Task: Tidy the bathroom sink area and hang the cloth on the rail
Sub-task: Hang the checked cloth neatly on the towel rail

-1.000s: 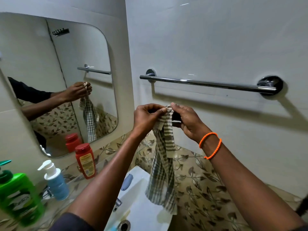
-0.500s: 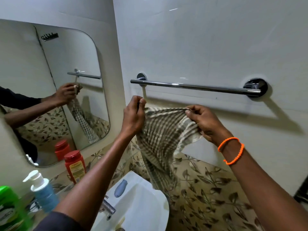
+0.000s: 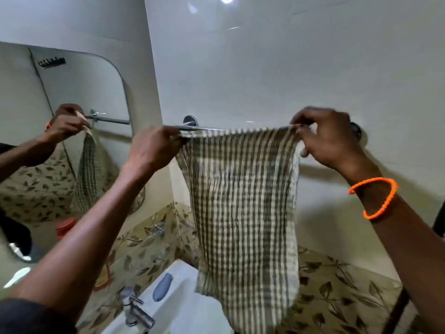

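Observation:
A green-and-white checked cloth (image 3: 243, 208) hangs spread flat, its top edge level with the chrome rail (image 3: 204, 128) on the white wall. My left hand (image 3: 154, 147) pinches the cloth's top left corner just below the rail's left mount. My right hand (image 3: 330, 138), with an orange bead bracelet on the wrist, pinches the top right corner in front of the rail's right mount. Most of the rail is hidden behind the cloth and my hands. Whether the cloth's edge lies over the rail or only in front of it cannot be told.
Below are a white sink (image 3: 178, 309), a chrome tap (image 3: 137, 312) and a blue-grey soap bar (image 3: 162, 286) on the rim. A mirror (image 3: 65, 141) at the left reflects my hands. A red-capped bottle (image 3: 102, 278) stands mostly hidden behind my left forearm.
Both hands have moved apart and up, so the bunched cloth is stretched wide and raised from below the rail to rail height. The view has tilted up and nearer.

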Available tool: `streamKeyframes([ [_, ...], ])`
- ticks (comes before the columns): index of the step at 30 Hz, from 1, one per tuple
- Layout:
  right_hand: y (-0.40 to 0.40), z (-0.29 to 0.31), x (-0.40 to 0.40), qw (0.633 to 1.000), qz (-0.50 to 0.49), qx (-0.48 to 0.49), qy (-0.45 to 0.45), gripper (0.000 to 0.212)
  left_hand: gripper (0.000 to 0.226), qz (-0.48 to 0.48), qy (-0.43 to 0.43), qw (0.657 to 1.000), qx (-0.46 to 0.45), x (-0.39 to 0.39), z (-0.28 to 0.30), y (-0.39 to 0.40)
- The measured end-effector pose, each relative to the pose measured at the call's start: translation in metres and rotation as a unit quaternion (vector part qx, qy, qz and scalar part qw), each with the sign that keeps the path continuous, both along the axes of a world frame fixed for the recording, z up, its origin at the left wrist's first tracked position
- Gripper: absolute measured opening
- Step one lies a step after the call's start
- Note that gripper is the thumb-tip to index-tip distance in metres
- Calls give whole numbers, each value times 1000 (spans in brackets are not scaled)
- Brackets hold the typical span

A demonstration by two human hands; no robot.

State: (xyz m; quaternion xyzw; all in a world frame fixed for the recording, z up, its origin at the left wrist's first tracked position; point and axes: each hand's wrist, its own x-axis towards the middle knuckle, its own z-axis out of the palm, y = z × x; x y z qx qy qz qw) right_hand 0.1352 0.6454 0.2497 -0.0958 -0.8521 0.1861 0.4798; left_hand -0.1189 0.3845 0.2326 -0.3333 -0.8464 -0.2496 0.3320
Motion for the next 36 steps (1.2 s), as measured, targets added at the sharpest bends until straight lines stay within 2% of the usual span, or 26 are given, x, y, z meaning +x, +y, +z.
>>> streamKeyframes([
  [1, -3, 8, -6, 996, 11, -54, 66, 19, 27, 0, -90, 994, 66, 2, 8, 10],
  [2, -7, 17, -15, 980, 51, -143, 129, 19, 25, -57, -210, 963, 161, 1, 17, 24],
  [3, -11, 27, -24, 949, 93, -237, 187, 20, 21, -143, -339, 892, 263, 3, 27, 39],
  [4, -13, 35, -34, 919, 110, -290, 245, 21, 17, -227, -431, 803, 343, 4, 36, 54],
  [5, -13, 42, -44, 916, 71, -275, 284, 18, 17, -288, -472, 739, 386, 6, 45, 70],
  [6, -11, 47, -54, 930, 5, -210, 303, 14, 17, -330, -477, 716, 388, 8, 51, 85],
  [7, -11, 49, -61, 946, -54, -124, 294, 14, 13, -342, -446, 748, 352, 12, 55, 98],
  [8, -8, 47, -68, 965, -81, -25, 250, 18, 14, -328, -397, 813, 273, 12, 55, 111],
  [9, -4, 43, -74, 981, -88, 67, 161, 21, 36, -266, -333, 890, 164, 12, 51, 118],
  [10, 4, 38, -79, 986, -92, 129, 43, 23, 57, -197, -257, 945, 49, 6, 45, 124],
  [11, 11, 34, -82, 979, -104, 153, -86, 21, 68, -150, -213, 965, -33, 1, 41, 125],
  [12, 18, 30, -83, 964, -110, 143, -198, 17, 69, -142, -201, 967, -67, -8, 36, 126],
  [13, 23, 28, -82, 948, -112, 108, -278, 21, 67, -157, -207, 964, -60, -16, 34, 125],
  [15, 30, 30, -80, 929, -127, 75, -339, 49, 59, -202, -207, 955, 64, -30, 25, 119],
  [17, 33, 34, -73, 947, -158, 84, -266, 57, 51, -162, -163, 934, 272, -37, 8, 115],
  [19, 35, 31, -59, 975, -124, 89, -160, 51, 46, -32, -144, 907, 395, -38, -25, 110],
  [20, 34, 31, -50, 981, -63, 85, -160, 47, 46, -31, -204, 889, 409, -40, -44, 110],
  [22, 31, 33, -32, 964, 67, 94, -238, 39, 52, -179, -415, 809, 376, -46, -73, 109],
  [23, 29, 35, -25, 946, 99, 109, -288, 38, 54, -257, -481, 767, 337, -46, -81, 105],
  [24, 30, 37, -21, 933, 119, 118, -320, 36, 51, -309, -505, 742, 314, -47, -84, 101],
  [25, 33, 40, -18, 929, 127, 115, -328, 33, 43, -335, -501, 734, 315, -48, -83, 99],
  [27, 39, 47, -15, 938, 130, 97, -305, 22, 24, -308, -443, 755, 372, -51, -69, 101],
  [29, 43, 54, -14, 941, 134, 91, -297, 16, 23, -216, -339, 827, 392, -55, -51, 103],
  [31, 45, 58, -15, 936, 142, 89, -310, 23, 30, -127, -265, 890, 349, -57, -42, 104],
  [34, 45, 55, -17, 923, 168, 74, -339, 29, 38, -136, -286, 881, 352, -50, -45, 105],
  [36, 45, 53, -17, 924, 171, 68, -337, 22, 36, -97, -246, 898, 351, -45, -47, 102],
])
